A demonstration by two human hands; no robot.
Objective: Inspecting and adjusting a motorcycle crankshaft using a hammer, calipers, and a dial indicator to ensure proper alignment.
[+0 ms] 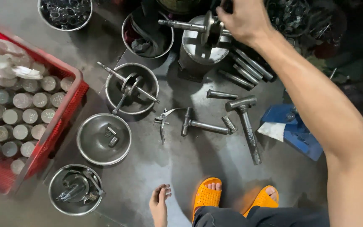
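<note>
crate of cylinders (26, 113) left, 3 bowls (103, 138) beside it, hammer (245, 122) right

the bowls (104, 138) are shiny smooth metal. the hammer (245, 122) is dull grey metal, the crate (61, 117) at the floor's left edge red plastic, the sandals (206, 195) matt orange rubber, the floor (164, 164) smooth grey.

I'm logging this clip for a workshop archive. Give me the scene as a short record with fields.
setting: dark metal floor seen from above
right hand: right hand grips a shaft with a disc over a metal bowl
left hand: left hand open, holds nothing
left side: red crate of metal cylinders
middle: steel bowls with small parts, loose T-shaped pieces
feet: orange sandals
</note>
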